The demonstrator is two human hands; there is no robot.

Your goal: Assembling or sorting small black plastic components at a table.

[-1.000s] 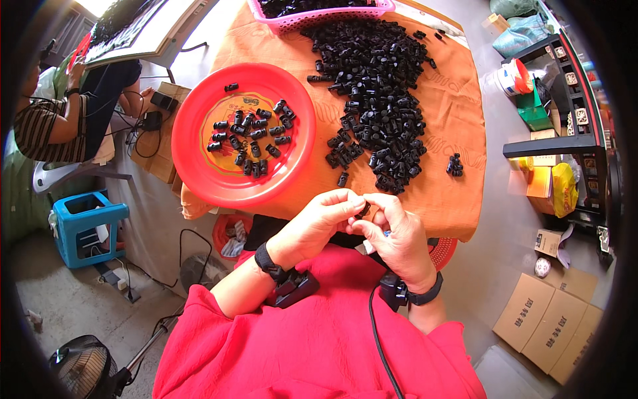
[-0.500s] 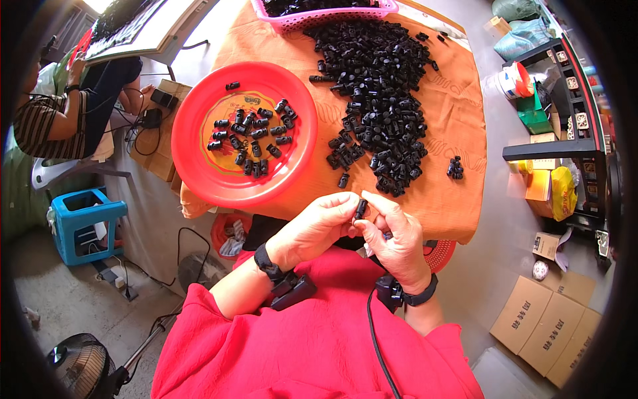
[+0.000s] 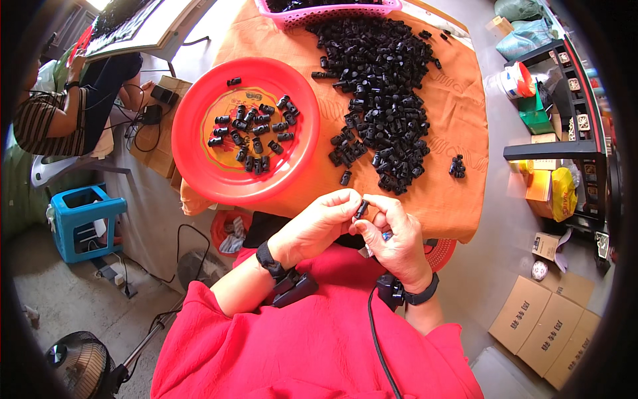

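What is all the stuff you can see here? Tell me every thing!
small plastic part: one, black, pinched between both hands
pile of plastic parts: many, black, on the cloth
orange cloth: one, over the table
red plate: one, left on the cloth, holding about two dozen black parts
pink basket: one, top edge, black parts inside
blue stool: one, floor at left
fan: one, dark, lower left
cardboard boxes: several, brown, lower right
seated person: one, striped sleeve, upper left
left hand: on the part
right hand: on the part
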